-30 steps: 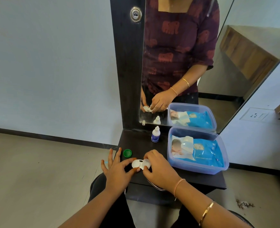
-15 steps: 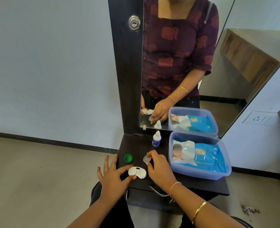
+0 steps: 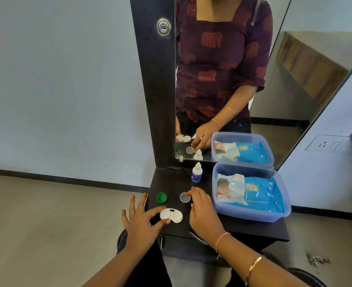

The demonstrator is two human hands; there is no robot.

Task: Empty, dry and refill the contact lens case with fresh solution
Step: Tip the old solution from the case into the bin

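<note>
The white lens case (image 3: 171,215) is seen on the dark shelf (image 3: 171,181), its left well pinched between thumb and forefinger of the left hand (image 3: 139,223). The right hand (image 3: 202,213) is laid just right of the case, fingertips (image 3: 191,190) touching a clear cap (image 3: 184,197) behind it. A green cap (image 3: 162,197) is set behind-left of the case, a solution bottle (image 3: 196,173) farther behind, a box (image 3: 251,214) of wipes to its right

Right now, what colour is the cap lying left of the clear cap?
The cap is green; the head view shows it best.
</note>
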